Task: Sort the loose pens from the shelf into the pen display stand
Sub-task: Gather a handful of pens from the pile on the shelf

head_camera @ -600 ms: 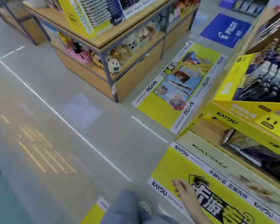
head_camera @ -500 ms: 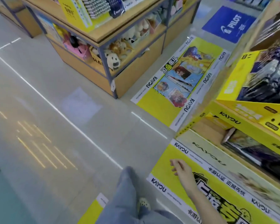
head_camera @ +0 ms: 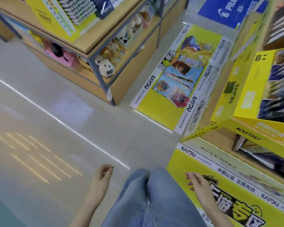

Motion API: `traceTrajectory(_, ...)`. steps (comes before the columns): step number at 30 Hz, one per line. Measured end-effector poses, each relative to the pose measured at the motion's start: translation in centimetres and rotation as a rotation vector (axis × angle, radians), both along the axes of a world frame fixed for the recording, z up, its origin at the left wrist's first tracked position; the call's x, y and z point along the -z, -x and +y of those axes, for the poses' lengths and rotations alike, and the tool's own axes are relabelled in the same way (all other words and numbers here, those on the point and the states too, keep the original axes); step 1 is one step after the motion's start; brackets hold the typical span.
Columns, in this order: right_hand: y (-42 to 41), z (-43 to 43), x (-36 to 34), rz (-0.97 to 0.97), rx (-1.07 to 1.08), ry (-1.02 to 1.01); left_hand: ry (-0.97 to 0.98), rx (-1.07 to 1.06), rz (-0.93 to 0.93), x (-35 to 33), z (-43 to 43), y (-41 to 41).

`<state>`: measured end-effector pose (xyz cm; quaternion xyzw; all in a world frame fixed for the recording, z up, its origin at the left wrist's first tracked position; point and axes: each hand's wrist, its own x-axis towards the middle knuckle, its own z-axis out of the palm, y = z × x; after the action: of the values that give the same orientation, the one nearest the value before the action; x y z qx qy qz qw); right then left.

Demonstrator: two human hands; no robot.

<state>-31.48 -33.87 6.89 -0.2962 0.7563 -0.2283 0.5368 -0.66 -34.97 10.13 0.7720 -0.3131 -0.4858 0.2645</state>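
I look down at a shop floor. My left hand (head_camera: 102, 176) hangs at my left side with loosely curled fingers and holds nothing. My right hand (head_camera: 197, 181) hangs at my right side, fingers loosely curled, also holding nothing. A yellow pen display stand (head_camera: 56, 15) full of pens stands on top of the wooden shelf unit (head_camera: 95, 45) at the upper left, far from both hands. At the right edge, a yellow tiered display (head_camera: 252, 89) holds blurred rows of dark items. No loose pen shows near my hands.
Plush toys (head_camera: 105, 66) fill the wooden unit's middle shelf. Yellow floor stickers (head_camera: 174, 82) cover the aisle between the two units and the floor under my right hand. My jeans-clad legs (head_camera: 147, 197) show at the bottom. Grey tiled floor (head_camera: 47, 128) spreads to the left.
The view has swung and tilted down. My left hand has come into view, and both legs now show. My right hand stays low at my side.
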Motion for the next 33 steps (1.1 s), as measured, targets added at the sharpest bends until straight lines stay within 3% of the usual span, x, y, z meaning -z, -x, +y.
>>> traceTrajectory(7, 0.9, -7.0, 0.6, -0.011, 0.087, -0.035, 0.081, 0.136, -0.037, -0.7, -13.1, 1.9)
traceTrajectory(15, 1.5, -22.3, 0.0, -0.019, 0.027, 0.099, -0.133, 0.163, -0.088, 0.6, -16.7, 2.3)
traceTrajectory(23, 0.3, -34.3, -0.8, -0.032, 0.039, 0.159, -0.212, 0.09, -0.123, 1.5, -24.8, 0.6)
traceTrajectory(33, -0.4, -40.3, -0.4, -0.052, 0.225, 0.059, -0.038, 0.376, -0.153, 0.9, -46.6, 0.4)
